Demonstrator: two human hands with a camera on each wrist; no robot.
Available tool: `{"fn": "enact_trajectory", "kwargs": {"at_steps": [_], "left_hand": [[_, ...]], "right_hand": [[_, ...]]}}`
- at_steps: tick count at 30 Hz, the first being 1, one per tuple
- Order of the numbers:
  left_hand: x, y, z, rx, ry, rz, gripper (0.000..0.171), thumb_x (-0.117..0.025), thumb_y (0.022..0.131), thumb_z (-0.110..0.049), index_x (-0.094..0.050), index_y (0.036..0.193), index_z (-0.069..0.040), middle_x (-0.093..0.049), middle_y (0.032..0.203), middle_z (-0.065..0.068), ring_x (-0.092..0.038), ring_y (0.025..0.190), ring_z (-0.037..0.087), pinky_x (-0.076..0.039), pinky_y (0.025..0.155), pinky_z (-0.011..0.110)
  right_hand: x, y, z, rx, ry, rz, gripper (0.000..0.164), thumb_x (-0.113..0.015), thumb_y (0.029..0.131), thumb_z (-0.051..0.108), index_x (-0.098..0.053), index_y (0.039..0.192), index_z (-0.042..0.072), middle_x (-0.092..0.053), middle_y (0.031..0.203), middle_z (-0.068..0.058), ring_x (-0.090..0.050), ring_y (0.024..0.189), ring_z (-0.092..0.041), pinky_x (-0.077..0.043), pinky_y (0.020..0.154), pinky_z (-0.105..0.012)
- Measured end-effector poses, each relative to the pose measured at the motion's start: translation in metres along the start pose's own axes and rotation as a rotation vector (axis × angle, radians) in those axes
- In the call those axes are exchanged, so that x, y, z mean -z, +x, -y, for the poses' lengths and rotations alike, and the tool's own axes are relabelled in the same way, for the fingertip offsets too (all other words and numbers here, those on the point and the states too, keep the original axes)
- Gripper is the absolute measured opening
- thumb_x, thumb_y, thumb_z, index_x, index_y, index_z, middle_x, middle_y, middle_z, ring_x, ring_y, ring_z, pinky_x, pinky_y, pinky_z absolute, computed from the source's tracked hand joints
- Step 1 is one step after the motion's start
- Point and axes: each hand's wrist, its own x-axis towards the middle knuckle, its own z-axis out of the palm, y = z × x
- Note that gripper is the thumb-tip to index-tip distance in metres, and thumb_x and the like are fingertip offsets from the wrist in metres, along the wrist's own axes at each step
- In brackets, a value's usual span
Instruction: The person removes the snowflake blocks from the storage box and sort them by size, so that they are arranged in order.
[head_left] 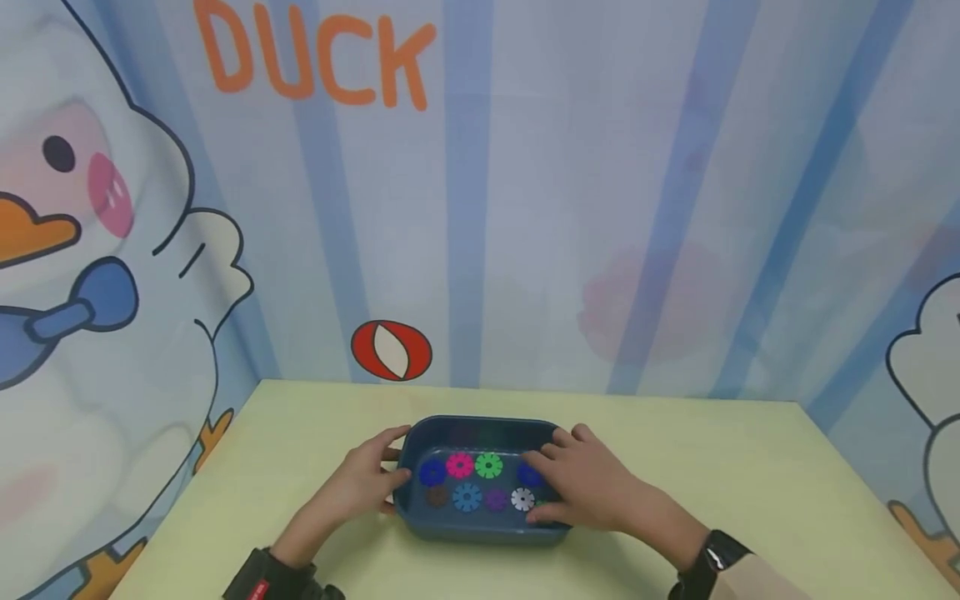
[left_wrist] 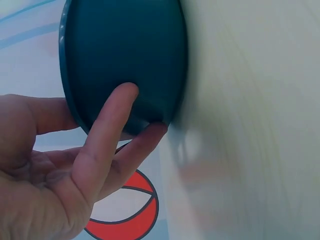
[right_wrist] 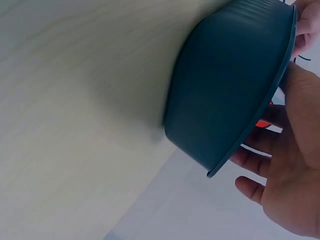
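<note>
A dark blue plastic tub (head_left: pixel 480 533) stands on the table with several notched snowflake building discs lying flat on its floor. My left hand (head_left: pixel 366 477) grips its left end, thumb over the rim and fingers spread against the outer wall, as the left wrist view shows. My right hand (head_left: pixel 588 483) reaches over the right end, its relaxed fingers above a dark blue disc (head_left: pixel 529 474). The right thumb lies close to a white disc (head_left: pixel 522 499) and partly covers a green one. Pink (head_left: pixel 460 465), green (head_left: pixel 489 465) and purple (head_left: pixel 496 500) discs lie nearer the middle.
The pale yellow table (head_left: pixel 675 442) extends around the tub. Behind it hangs a striped blue cloth (head_left: pixel 540 208) printed with a duck, a red ball and orange letters. A dark band (head_left: pixel 273 575) and a black watch (head_left: pixel 712 558) are on the wrists.
</note>
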Motion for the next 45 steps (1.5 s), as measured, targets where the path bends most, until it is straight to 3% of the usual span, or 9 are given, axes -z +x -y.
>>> {"fn": "enact_trajectory", "kwargs": {"at_steps": [4,11,22,28,34,36,40,45], "left_hand": [[0.0,-0.001,-0.004,-0.001,0.018,0.003,0.064,-0.064,0.098,0.008,-0.045,0.158,-0.002,-0.065,0.133,0.035,-0.076,0.1,0.037,-0.067,0.054,0.044],[-0.001,-0.002,-0.005,-0.007,0.028,0.017,0.064,-0.064,0.099,0.008,-0.044,0.159,-0.002,-0.065,0.133,0.035,-0.077,0.101,0.039,-0.068,0.055,0.045],[0.0,-0.001,-0.005,-0.004,0.042,0.023,0.064,-0.063,0.099,0.007,-0.043,0.16,-0.001,-0.063,0.135,0.036,-0.076,0.101,0.038,-0.068,0.054,0.043],[0.001,-0.003,-0.004,-0.01,0.043,0.023,0.064,-0.062,0.099,0.008,-0.042,0.16,0.0,-0.063,0.135,0.037,-0.076,0.102,0.04,-0.068,0.054,0.042],[-0.001,-0.003,-0.004,0.0,0.055,0.02,0.064,-0.062,0.099,0.008,-0.042,0.16,0.0,-0.063,0.136,0.037,-0.076,0.103,0.041,-0.068,0.054,0.042],[-0.001,-0.003,-0.005,0.001,0.06,0.02,0.064,-0.062,0.099,0.008,-0.042,0.16,0.0,-0.063,0.136,0.037,-0.076,0.103,0.041,-0.067,0.054,0.042],[-0.001,-0.003,-0.005,-0.001,0.065,0.018,0.064,-0.062,0.099,0.009,-0.042,0.159,0.001,-0.063,0.136,0.038,-0.076,0.103,0.042,-0.067,0.053,0.041],[0.0,-0.004,-0.006,0.003,0.066,0.016,0.064,-0.062,0.099,0.009,-0.042,0.159,0.001,-0.063,0.136,0.037,-0.076,0.104,0.042,-0.067,0.054,0.041]], "right_hand": [[-0.001,0.013,0.004,-0.005,-0.056,0.057,0.056,-0.083,0.08,0.066,-0.075,0.11,0.019,-0.073,0.092,0.008,-0.041,0.078,-0.014,-0.032,0.075,-0.036],[-0.005,0.023,0.01,-0.051,-0.017,0.136,0.034,-0.095,0.074,0.046,-0.077,0.088,0.021,-0.066,0.073,0.011,-0.043,0.076,-0.015,-0.036,0.078,-0.042],[-0.002,0.031,0.016,-0.106,-0.014,0.204,0.034,-0.099,0.068,0.038,-0.072,0.076,0.02,-0.066,0.072,0.009,-0.05,0.076,-0.016,-0.035,0.076,-0.039],[-0.002,0.03,0.014,-0.104,0.032,0.214,0.04,-0.096,0.072,0.032,-0.058,0.066,0.023,-0.055,0.065,0.012,-0.049,0.072,-0.014,-0.037,0.075,-0.039],[0.003,0.022,0.0,-0.103,0.237,0.08,0.017,-0.085,0.088,0.018,-0.069,0.091,0.019,-0.069,0.078,0.009,-0.056,0.072,-0.012,-0.031,0.071,-0.035],[0.007,0.019,-0.008,-0.108,0.341,0.034,0.021,-0.084,0.091,0.019,-0.067,0.103,0.017,-0.071,0.083,0.008,-0.058,0.072,-0.01,-0.032,0.072,-0.034],[0.011,0.011,-0.028,-0.107,0.595,0.008,0.028,-0.079,0.095,0.012,-0.061,0.115,0.015,-0.063,0.082,0.01,-0.052,0.069,-0.005,-0.043,0.071,-0.028],[0.006,-0.006,-0.05,-0.149,0.894,0.02,0.029,-0.074,0.098,0.005,-0.062,0.124,0.01,-0.051,0.075,0.004,-0.043,0.065,-0.006,-0.044,0.06,-0.025]]}}
